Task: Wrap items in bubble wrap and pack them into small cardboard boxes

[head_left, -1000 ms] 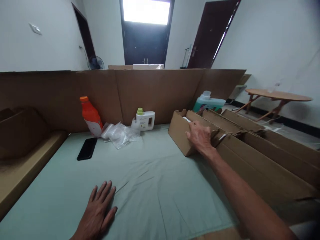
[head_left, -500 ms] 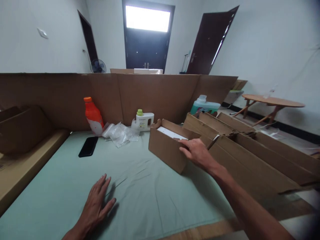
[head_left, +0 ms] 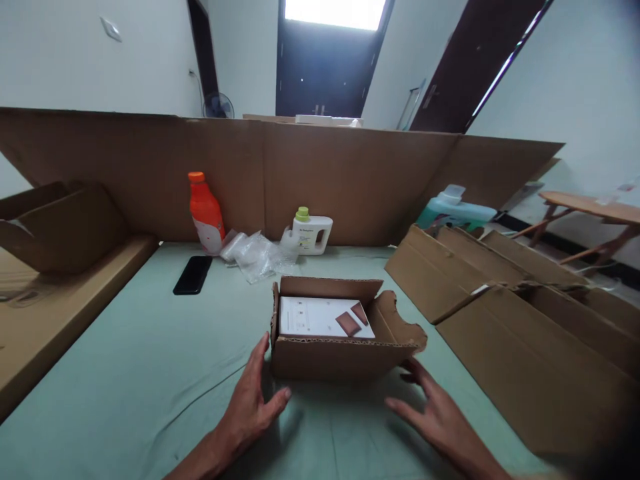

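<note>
In front of me a small open cardboard box (head_left: 330,360) stands on the green cloth. Inside it lies a white printed box or card (head_left: 313,317) with two brown shapes on its face. At the box's left end is my left hand (head_left: 253,400), fingers spread, the fingertips close to the corner; whether they touch it I cannot tell. My right hand (head_left: 430,410) is by the right end, thumb and fingers apart, with some fingertips partly hidden near the box's lower edge. Neither hand grips anything.
Along the back cardboard wall (head_left: 330,173) stand an orange bottle (head_left: 206,213), crumpled clear plastic (head_left: 260,257) and a white jug (head_left: 313,233). A black phone (head_left: 193,275) lies left. Cardboard bins (head_left: 530,360) and a teal liquid bottle (head_left: 457,210) are on the right.
The small cardboard box has come away from the bins to the middle and turned lengthwise to me. My right hand has let go of its edge; my left has moved up beside it.
</note>
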Available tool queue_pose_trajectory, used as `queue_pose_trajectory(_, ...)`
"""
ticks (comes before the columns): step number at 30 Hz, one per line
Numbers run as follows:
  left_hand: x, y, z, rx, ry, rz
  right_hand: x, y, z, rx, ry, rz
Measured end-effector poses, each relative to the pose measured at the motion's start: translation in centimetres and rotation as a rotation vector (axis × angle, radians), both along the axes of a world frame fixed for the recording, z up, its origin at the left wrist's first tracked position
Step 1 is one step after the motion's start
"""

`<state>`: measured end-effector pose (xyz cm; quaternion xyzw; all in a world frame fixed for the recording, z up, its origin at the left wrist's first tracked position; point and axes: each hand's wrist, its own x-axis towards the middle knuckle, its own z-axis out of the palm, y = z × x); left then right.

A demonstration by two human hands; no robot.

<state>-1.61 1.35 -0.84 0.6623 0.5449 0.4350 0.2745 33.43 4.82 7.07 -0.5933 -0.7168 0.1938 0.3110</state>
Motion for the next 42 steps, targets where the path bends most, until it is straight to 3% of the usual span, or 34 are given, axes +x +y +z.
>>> queue_pose_trajectory(3, 1.5, 0.2, -0.7, -0.005, -0.039, -0.007, -1.9, 1.3, -2.4, -0.085, 0.037, 0.002)
queue_pose_trajectory(6, 1.1, 1.5, -0.3, 0.012, -0.07, 0.041, -4.5, 3.1, -2.6, -0.068, 0.062, -0.004)
queue_pose_trajectory(11, -4.0, 5.5, 2.0, -0.017, -0.182, 0.241, -10.2, 6.7, -2.3, -0.043, 0.111, 0.168)
queue_pose_trajectory(14, -6.7, 6.2, 1.9, -0.017, -0.201, 0.339, -11.9, 8.8, -2.4, -0.054, 0.16, 0.33)
queue_pose_trajectory(18, -8.1, 5.0, -1.6, 0.004, -0.076, 0.448, -11.3, 13.1, -1.2, -0.116, 0.158, 0.403)
queue_pose_trajectory(21, -8.4, 4.3, -5.1, 0.024, -0.007, 0.505, -12.1, 18.5, 0.9, 0.029, 0.014, 0.423)
queue_pose_trajectory(24, -9.0, 4.0, -7.7, 0.029, 0.056, 0.47, -16.4, 25.0, 2.9, 0.255, -0.191, 0.544)
queue_pose_trajectory(27, -9.3, 3.6, -9.3, -0.013, 0.105, 0.453, -23.1, 30.9, 3.7, 0.33, -0.291, 0.644)
queue_pose_trajectory(30, -8.8, 3.3, -10.1, -0.077, 0.132, 0.5, -28.8, 34.7, 4.1, 0.362, -0.368, 0.746)
queue_pose_trajectory(32, -8.4, 3.2, -10.4, -0.093, 0.148, 0.531, -30.4, 35.8, 5.1, 0.381, -0.389, 0.749)
queue_pose_trajectory(35, -8.5, 3.3, -10.4, -0.078, 0.148, 0.501, -28.3, 35.4, 8.1, 0.463, -0.359, 0.582)
queue_pose_trajectory(38, -8.9, 3.7, -9.6, -0.014, 0.122, 0.427, -22.0, 32.3, 11.4, 0.584, -0.191, 0.261)
queue_pose_trajectory(40, -8.9, 4.2, -8.5, 0.028, 0.083, 0.437, -16.9, 28.9, 12.0, 0.576, -0.036, 0.058)
queue_pose_trajectory(42, -8.5, 4.6, -6.9, 0.043, 0.022, 0.464, -12.0, 24.8, 10.8, 0.473, 0.049, -0.097)
